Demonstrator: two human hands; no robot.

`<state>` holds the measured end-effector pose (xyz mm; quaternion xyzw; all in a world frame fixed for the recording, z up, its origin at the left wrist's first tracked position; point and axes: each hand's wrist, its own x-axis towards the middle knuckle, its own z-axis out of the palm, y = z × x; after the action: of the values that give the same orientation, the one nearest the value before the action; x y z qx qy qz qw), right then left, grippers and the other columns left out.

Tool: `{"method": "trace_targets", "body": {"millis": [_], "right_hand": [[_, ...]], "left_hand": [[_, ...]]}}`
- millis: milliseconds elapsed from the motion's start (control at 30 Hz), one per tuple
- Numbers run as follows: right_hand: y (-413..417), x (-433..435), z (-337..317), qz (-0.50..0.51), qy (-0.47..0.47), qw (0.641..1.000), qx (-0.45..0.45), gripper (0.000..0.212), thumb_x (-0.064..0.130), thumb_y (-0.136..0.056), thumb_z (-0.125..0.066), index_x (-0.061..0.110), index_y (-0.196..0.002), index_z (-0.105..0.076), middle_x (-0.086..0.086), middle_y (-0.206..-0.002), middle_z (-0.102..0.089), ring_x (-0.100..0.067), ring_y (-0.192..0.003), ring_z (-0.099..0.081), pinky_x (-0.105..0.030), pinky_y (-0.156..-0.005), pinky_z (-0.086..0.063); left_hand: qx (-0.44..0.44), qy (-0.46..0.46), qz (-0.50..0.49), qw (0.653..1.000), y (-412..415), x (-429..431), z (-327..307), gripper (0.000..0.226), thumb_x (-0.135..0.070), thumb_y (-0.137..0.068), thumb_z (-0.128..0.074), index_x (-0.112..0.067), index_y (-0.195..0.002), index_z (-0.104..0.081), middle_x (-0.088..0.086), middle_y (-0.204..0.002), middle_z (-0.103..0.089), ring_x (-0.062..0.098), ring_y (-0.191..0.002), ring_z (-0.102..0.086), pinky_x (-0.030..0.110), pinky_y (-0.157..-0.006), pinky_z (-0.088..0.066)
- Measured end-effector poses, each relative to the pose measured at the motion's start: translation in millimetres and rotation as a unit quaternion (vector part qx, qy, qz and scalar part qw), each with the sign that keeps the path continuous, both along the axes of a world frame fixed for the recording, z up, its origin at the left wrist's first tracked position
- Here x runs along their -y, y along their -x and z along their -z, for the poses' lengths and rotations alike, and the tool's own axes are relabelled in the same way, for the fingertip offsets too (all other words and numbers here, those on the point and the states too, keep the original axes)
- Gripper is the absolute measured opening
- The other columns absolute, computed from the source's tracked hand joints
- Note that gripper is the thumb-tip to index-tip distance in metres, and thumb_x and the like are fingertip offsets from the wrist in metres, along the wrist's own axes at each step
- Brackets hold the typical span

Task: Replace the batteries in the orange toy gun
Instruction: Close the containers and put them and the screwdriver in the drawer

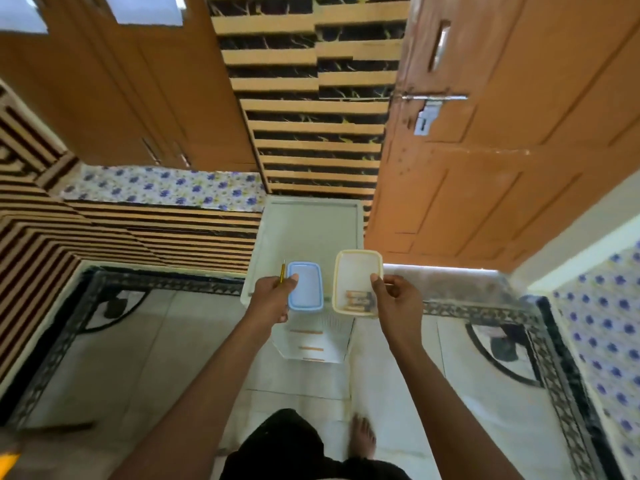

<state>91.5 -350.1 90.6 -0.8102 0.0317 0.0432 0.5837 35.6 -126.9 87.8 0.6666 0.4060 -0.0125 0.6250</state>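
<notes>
I am holding a blue lid (305,285) and a thin yellow screwdriver (282,271) clamped together in my left hand (272,296), while my right hand (394,294) is pinching the rim of a cream tub (356,268). Batteries (358,301) are lying inside it; their labels are blurring past reading. A white table (308,220) is standing below. The toy gun is not showing anywhere.

White plastic table (308,223), top bare, tiled floor (138,358)
</notes>
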Motion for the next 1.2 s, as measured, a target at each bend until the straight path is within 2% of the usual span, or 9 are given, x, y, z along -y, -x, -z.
{"method": "trace_targets", "body": {"millis": [100, 200, 300, 400, 600, 700, 967, 1133, 1200], "right_hand": [[-41.1, -17.7, 17.0, -0.033, 0.025, 0.999, -0.008, 0.037, 0.032, -0.101, -0.065, 0.010, -0.072, -0.065, 0.001, -0.065, -0.068, -0.011, -0.062, -0.065, -0.021, -0.060, -0.047], [-76.0, -40.1, 37.5, -0.045, 0.054, 0.997, -0.029, 0.041, 0.030, -0.102, -0.064, 0.008, -0.067, -0.059, -0.001, -0.061, -0.060, -0.011, -0.056, -0.055, -0.011, -0.052, -0.038], [-101.6, -71.3, 59.1, -0.046, 0.085, 0.994, -0.054, 0.042, 0.033, -0.102, -0.063, 0.002, -0.075, -0.063, -0.004, -0.066, -0.063, -0.014, -0.060, -0.058, -0.025, -0.057, -0.041], [-116.3, -97.7, 72.2, -0.031, 0.107, 0.991, -0.076, 0.036, 0.029, -0.103, -0.063, 0.001, -0.080, -0.063, -0.007, -0.073, -0.064, -0.017, -0.066, -0.059, -0.021, -0.056, -0.037], [-135.9, -131.9, 97.4, -0.010, 0.150, 0.979, -0.138, 0.028, 0.026, -0.104, -0.060, 0.005, -0.085, -0.060, -0.008, -0.080, -0.064, -0.026, -0.078, -0.062, -0.030, -0.066, -0.041], [-141.1, -143.4, 104.8, 0.005, 0.166, 0.973, -0.158, 0.027, 0.023, -0.105, -0.059, 0.005, -0.086, -0.059, -0.008, -0.082, -0.064, -0.024, -0.077, -0.060, -0.026, -0.055, -0.039], [-142.1, -156.1, 115.6, 0.041, 0.208, 0.963, -0.169, 0.028, 0.028, -0.104, -0.059, 0.008, -0.085, -0.060, -0.009, -0.082, -0.066, -0.028, -0.081, -0.064, -0.041, -0.077, -0.057], [-138.9, -155.3, 118.6, 0.047, 0.219, 0.958, -0.180, 0.034, 0.028, -0.104, -0.058, 0.006, -0.079, -0.065, -0.009, -0.076, -0.068, -0.026, -0.075, -0.067, -0.035, -0.073, -0.057], [-138.2, -154.0, 117.7, 0.044, 0.220, 0.957, -0.183, 0.036, 0.028, -0.105, -0.057, 0.005, -0.078, -0.066, -0.010, -0.074, -0.068, -0.026, -0.075, -0.067, -0.033, -0.069, -0.054]], "left_hand": [[-0.035, -0.020, 0.001, 0.999, -26.9, -17.3, 27.8, 0.029, -0.038, -0.100, -0.069, -0.011, -0.093, -0.060, 0.011, -0.078, -0.049, 0.020, -0.059, -0.044, 0.025, -0.050, -0.038], [-0.055, -0.017, 0.008, 0.998, -53.9, -39.4, 50.7, 0.032, -0.039, -0.099, -0.070, -0.011, -0.090, -0.058, 0.008, -0.074, -0.047, 0.019, -0.058, -0.045, 0.025, -0.051, -0.038], [-0.087, -0.013, 0.022, 0.996, -81.2, -64.6, 70.1, 0.031, -0.040, -0.099, -0.071, -0.011, -0.094, -0.059, 0.006, -0.076, -0.050, 0.018, -0.061, -0.047, 0.025, -0.051, -0.040], [-0.100, -0.010, 0.030, 0.994, -100.6, -82.2, 90.5, 0.030, -0.038, -0.099, -0.070, -0.010, -0.093, -0.061, 0.009, -0.077, -0.052, 0.020, -0.061, -0.048, 0.026, -0.051, -0.040], [-0.112, -0.070, 0.068, 0.989, -124.2, -107.3, 118.7, 0.036, -0.033, -0.100, -0.068, -0.016, -0.073, -0.053, 0.004, -0.071, -0.052, 0.026, -0.071, -0.054, 0.033, -0.066, -0.043], [-0.114, -0.107, 0.095, 0.983, -130.4, -114.2, 124.1, 0.033, -0.032, -0.102, -0.066, -0.013, -0.077, -0.055, 0.002, -0.073, -0.055, 0.025, -0.077, -0.057, 0.029, -0.059, -0.039], [-0.079, -0.150, 0.136, 0.976, -131.5, -119.9, 130.2, 0.026, -0.033, -0.103, -0.064, -0.009, -0.097, -0.058, 0.004, -0.088, -0.060, 0.022, -0.083, -0.059, 0.031, -0.066, -0.041], [-0.075, -0.181, 0.128, 0.972, -129.2, -117.9, 132.2, 0.027, -0.031, -0.102, -0.066, -0.005, -0.104, -0.062, 0.012, -0.098, -0.065, 0.027, -0.091, -0.064, 0.031, -0.073, -0.043], [-0.076, -0.190, 0.117, 0.972, -126.3, -116.1, 132.4, 0.023, -0.028, -0.106, -0.058, -0.006, -0.103, -0.062, 0.014, -0.100, -0.064, 0.030, -0.094, -0.066, 0.032, -0.073, -0.044]]}}
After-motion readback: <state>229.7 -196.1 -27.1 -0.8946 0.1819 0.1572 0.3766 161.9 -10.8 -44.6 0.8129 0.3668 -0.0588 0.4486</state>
